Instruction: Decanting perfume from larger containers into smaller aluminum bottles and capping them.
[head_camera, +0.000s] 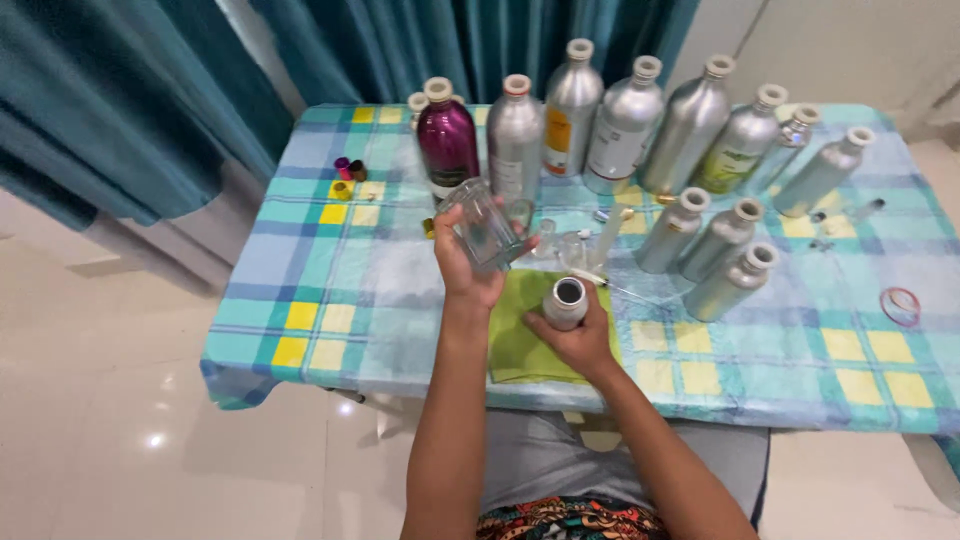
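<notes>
Lighting: bright, even, soft; faint shadows under the table (300, 340). Glare: white spots on the glossy floor (150, 440), sheen on the metal bottles (690, 125). Focus: mildly soft throughout, edges slightly bowed.

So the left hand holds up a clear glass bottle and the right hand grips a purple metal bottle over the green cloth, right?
Not quite. In the head view the right hand grips a silver metal bottle, open at the top; the purple bottle stands untouched at the back. The rest is right.

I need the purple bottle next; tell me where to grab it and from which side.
Grip the purple bottle around its straight body, below the shoulder, coming from the front. It stands upright, a silver bottle crowds its right, and its neck is narrow.
</notes>
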